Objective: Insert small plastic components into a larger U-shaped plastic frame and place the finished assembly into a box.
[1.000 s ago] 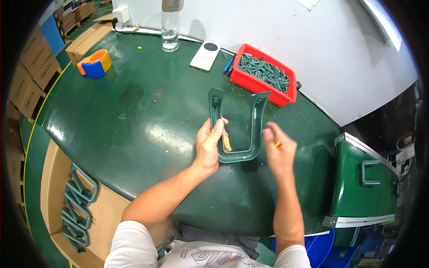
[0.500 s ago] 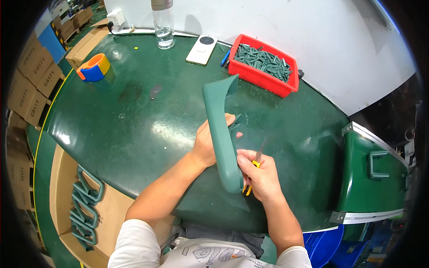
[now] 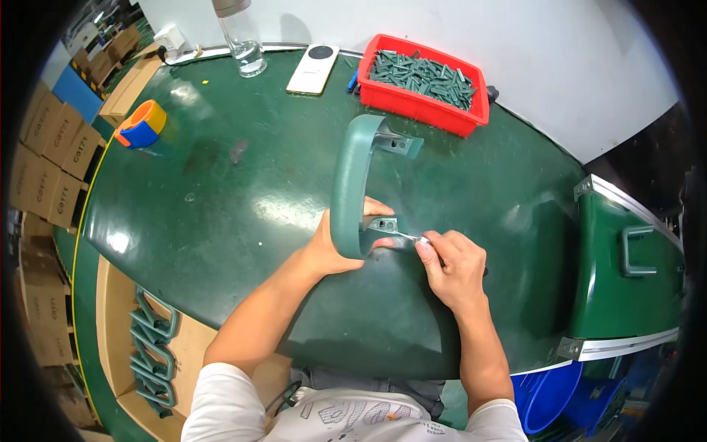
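Note:
My left hand [image 3: 335, 247] grips the lower end of a green U-shaped plastic handle [image 3: 350, 177], its fingers wrapped behind the lower mounting foot. The handle's two feet with small holes face right. My right hand [image 3: 455, 269] is closed around a slim hand tool, and its thin metal blade [image 3: 414, 237] points left, with the tip at the edge of the lower foot. Most of the tool's grip is hidden in the fist, so its exact kind does not show. Both hands are above the green table [image 3: 265, 169].
A red bin [image 3: 420, 103] of small green pieces stands at the back, near a phone [image 3: 313, 70] and a bottle [image 3: 243, 44]. A tape roll [image 3: 143, 125] lies at left. Several green handles [image 3: 155, 346] lie in a carton at lower left. A green panel [image 3: 626, 280] is at right.
The handle has turned, so its feet and holes now show. My right hand has moved up and right and swung the blade leftward onto the lower foot; the tool's yellow grip is now covered.

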The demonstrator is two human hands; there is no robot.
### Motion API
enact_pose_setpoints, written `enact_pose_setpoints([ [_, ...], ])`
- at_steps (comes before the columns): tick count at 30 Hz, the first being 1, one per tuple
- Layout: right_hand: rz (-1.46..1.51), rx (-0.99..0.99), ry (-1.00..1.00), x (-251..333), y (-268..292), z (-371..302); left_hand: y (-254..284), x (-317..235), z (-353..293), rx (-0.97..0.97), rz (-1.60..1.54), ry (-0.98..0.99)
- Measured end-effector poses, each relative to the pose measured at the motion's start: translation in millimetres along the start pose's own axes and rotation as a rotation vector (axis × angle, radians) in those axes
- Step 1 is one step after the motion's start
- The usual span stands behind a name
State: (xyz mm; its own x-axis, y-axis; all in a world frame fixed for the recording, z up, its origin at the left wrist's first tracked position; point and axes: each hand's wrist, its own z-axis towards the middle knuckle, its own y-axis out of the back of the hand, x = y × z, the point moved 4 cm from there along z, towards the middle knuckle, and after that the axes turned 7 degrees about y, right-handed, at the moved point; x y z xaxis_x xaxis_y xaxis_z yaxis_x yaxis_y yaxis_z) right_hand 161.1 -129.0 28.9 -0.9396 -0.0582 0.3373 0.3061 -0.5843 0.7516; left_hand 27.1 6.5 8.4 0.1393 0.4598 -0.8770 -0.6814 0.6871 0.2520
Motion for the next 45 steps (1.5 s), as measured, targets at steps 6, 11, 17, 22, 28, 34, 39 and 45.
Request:
enact_pose_setpoints([
  [6, 0.007, 0.017, 0.022, -2.9, 1.9, 0.8, -0.9, -8.1, 0.1, 0.072, -0.020, 0.060],
  [11, -0.003, 0.014, 0.053, -4.4, 3.4, 1.2, -1.6, -2.9, 0.2, 0.077, -0.034, 0.106],
  [17, -0.002, 0.016, 0.056, -5.9, 2.4, 0.0, -1.3, -4.8, 1.5, 0.085, -0.004, 0.119],
  [22, -0.015, 0.014, 0.046, -7.3, -0.5, -3.2, -3.9, 2.1, -0.5, 0.093, -0.140, 0.195],
  [28, -0.025, 0.004, 0.044, -4.1, -0.1, -2.4, -2.4, 2.8, -2.2, 0.121, -0.145, 0.234],
  [34, -0.022, -0.025, 0.011, -3.7, -3.7, -5.7, -5.8, 7.6, -5.0, 0.112, -0.338, 0.342],
  [39, -0.026, -0.020, -0.017, -6.0, -3.5, -5.2, -5.4, 8.0, -4.5, 0.186, -0.185, 0.286],
  [45, 0.155, -0.055, -0.084, -14.2, 0.1, -6.3, -7.7, 3.6, 1.4, 0.120, -0.260, 0.205],
])
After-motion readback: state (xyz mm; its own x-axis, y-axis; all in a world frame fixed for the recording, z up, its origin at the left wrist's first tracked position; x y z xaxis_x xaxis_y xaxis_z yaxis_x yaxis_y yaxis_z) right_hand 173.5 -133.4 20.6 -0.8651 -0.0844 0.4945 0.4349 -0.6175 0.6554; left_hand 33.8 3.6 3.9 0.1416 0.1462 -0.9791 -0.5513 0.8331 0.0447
